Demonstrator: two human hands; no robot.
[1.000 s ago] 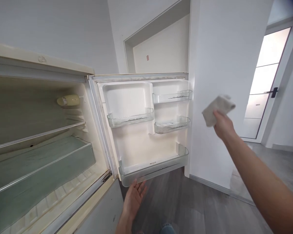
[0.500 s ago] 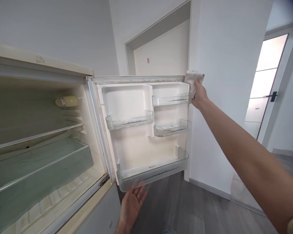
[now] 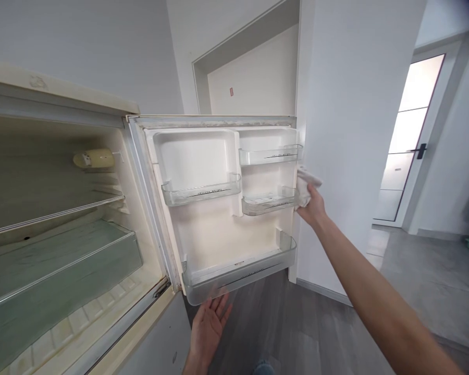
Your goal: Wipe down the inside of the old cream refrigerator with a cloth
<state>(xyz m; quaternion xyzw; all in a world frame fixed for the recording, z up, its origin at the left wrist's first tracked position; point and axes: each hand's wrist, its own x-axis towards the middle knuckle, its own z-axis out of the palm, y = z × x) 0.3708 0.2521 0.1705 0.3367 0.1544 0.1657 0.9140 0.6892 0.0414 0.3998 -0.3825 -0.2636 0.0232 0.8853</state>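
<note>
The refrigerator door (image 3: pixel 211 239) hangs wide open, its inner side facing me. My right hand (image 3: pixel 312 205) is closed around a whitish cloth (image 3: pixel 304 190), which lies against the door's outer edge at the height of the middle right shelf. Below the door's large bottom bin (image 3: pixel 242 278), my left hand (image 3: pixel 209 325) is palm up with fingers spread. Its fingertips reach the bin's underside; whether they touch it I cannot tell. Clear plastic door bins hold the left shelf (image 3: pixel 201 194), the upper right shelf (image 3: pixel 271 154) and the middle right shelf (image 3: pixel 269 203).
On the left is the refrigerator's inside, with a glass shelf (image 3: pixel 54 214), a greenish clear drawer (image 3: pixel 66 276) and a yellowish lamp housing (image 3: pixel 94 158). A wall recess (image 3: pixel 258 73) lies behind the door. Farther right stands a glass-paned door (image 3: pixel 410 140). Grey flooring (image 3: pixel 289 333) runs below.
My right hand has slid the cloth down the door's outer edge, from the top corner to about mid-height. My left hand stays under the bottom bin. The view has shifted slightly right.
</note>
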